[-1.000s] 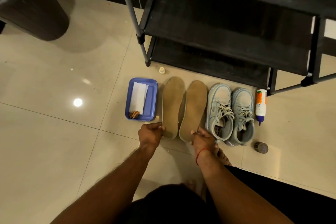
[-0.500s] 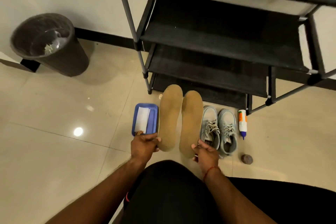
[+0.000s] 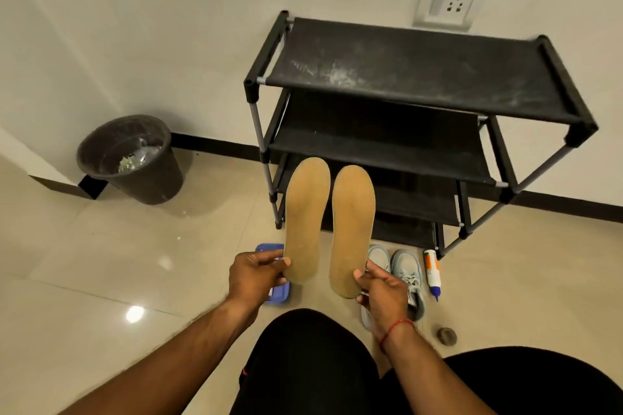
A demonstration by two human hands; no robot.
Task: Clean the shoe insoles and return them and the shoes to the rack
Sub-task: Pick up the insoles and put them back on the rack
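Near the front of the shoe rack point(image 3: 421, 77), both insoles are up off the floor, toes far. Left hand point(image 3: 253, 274) pinches left insole point(image 3: 305, 219) at the heel; right hand point(image 3: 381, 290) pinches right insole point(image 3: 352, 229) likewise. Prob. light, thin & bendy, so heel grip suits.

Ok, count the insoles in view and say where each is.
2. The left insole is pinched at its heel by the left hand, the right insole by the right hand, side by side in front of the shoe rack. More could lie inside the shoes.
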